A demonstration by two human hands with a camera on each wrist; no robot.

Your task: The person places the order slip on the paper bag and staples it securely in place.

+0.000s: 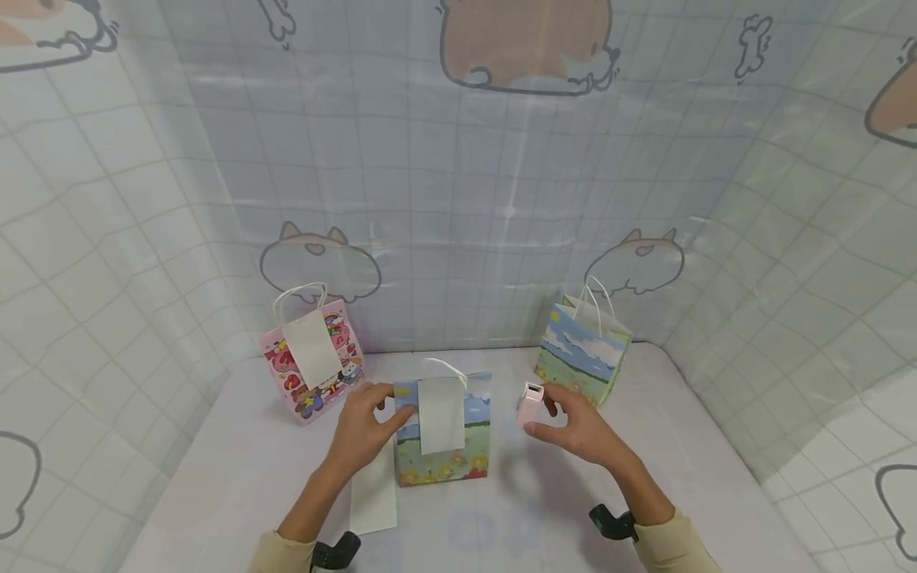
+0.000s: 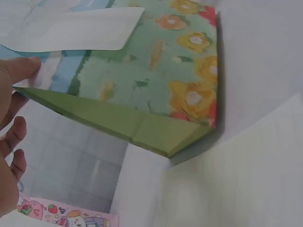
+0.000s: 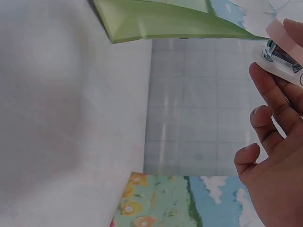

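My left hand [image 1: 364, 426] pinches the left edge of a small paper gift bag [image 1: 444, 468] with a painted sky and flower meadow, thumb on the front. The bag stands upright on the table. A white paper strip [image 1: 441, 422] hangs over its front, and a white cord handle [image 1: 450, 366] shows at the top. To the right of the bag, my right hand [image 1: 582, 430] holds a small pink stapler [image 1: 528, 406] between thumb and fingers. In the right wrist view, the stapler [image 3: 284, 45] shows a pink top and a pale base, near the bag's upper part.
A loose white strip [image 1: 372, 501] lies on the table [image 1: 544, 533] under my left forearm side. Back left leans a pink cartoon gift bag [image 1: 351, 338] with a white strip over it. Back right stands another meadow bag [image 1: 580, 350]. Patterned sheeting [image 1: 458, 191] encloses the table.
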